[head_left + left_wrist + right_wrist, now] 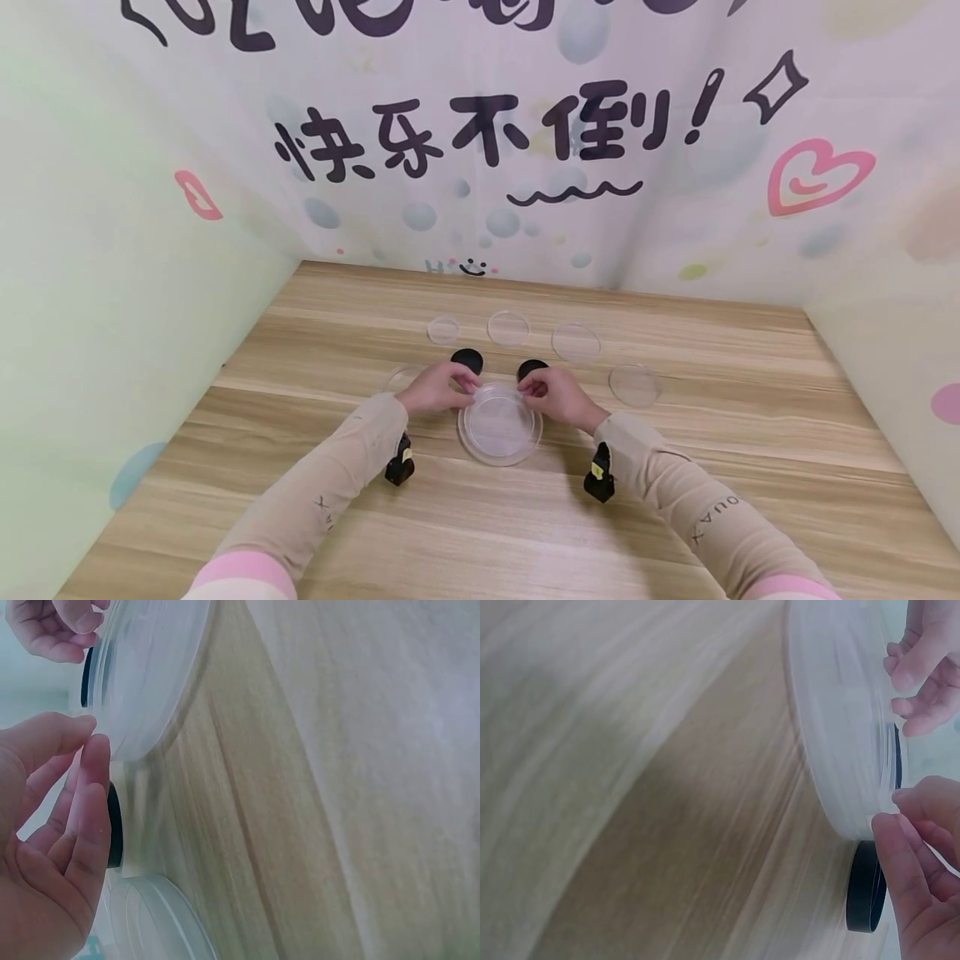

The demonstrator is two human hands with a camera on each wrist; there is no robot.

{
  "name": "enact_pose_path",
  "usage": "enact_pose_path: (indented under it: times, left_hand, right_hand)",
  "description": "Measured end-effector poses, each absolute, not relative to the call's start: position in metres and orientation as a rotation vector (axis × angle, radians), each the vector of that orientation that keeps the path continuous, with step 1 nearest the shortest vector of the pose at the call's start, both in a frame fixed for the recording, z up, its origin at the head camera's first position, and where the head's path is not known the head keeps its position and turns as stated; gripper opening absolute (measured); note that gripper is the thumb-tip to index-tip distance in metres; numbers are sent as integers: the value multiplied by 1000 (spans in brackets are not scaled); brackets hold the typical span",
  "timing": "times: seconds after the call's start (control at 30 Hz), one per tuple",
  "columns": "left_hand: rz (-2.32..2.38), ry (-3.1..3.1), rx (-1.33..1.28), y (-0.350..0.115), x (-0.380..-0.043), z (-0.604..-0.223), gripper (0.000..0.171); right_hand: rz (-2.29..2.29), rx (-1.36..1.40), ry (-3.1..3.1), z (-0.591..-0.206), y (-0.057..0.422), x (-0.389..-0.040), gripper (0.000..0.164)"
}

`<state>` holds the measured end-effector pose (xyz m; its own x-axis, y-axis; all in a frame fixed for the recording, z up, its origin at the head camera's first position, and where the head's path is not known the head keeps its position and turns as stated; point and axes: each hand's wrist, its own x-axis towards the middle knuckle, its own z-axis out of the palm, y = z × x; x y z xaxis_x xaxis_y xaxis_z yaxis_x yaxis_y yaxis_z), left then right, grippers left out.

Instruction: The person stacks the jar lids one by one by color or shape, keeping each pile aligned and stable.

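Observation:
Both hands are at a stack of clear round dishes (498,459), where a narrower ring shows inside a wider outer rim. My left hand (441,387) pinches the rim at the far left, thumb and forefinger tips together. On the far right of the rim, my right hand (558,394) pinches with thumb and forefinger. Close behind the left fingers lies a black round lid-like piece (467,360); another black round piece (532,367) is partly hidden behind the right fingers. In the right wrist view, the stack's side wall (832,735) stands on the wood.
Several clear round pieces arc behind the hands, among them a small disc (443,330), a middle disc (508,328), a larger disc (576,342) and a right-hand disc (635,385). Another clear piece (401,379) is partly hidden by the left hand. A printed cloth (465,225) backs the wooden table (480,533).

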<state>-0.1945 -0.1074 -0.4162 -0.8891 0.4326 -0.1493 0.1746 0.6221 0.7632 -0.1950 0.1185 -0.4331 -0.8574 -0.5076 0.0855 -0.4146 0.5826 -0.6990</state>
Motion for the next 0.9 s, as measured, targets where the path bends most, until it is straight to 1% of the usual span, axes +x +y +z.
enact_pose_path:
  times: [0.2,0.3,0.43,0.67,0.9]
  left_hand:
    - [1160,2568,524,-110,-198,-417,21]
    - [1213,2538,472,-114,-201,-416,20]
    - [1282,2496,424,-122,-205,-412,23]
    - [1398,2478,472,-141,-210,-400,28]
    - [1439,2509,497,-160,-214,-394,27]
  right_hand:
    - [-1149,-795,2673,-431,119,-194,9]
    - [-1152,-818,2672,-430,118,-195,9]
    - [-1156,-861,2681,-428,117,-197,9]
    - [-1160,-885,2667,-418,111,-202,13]
    - [-1096,-874,2666,-407,98,-211,14]
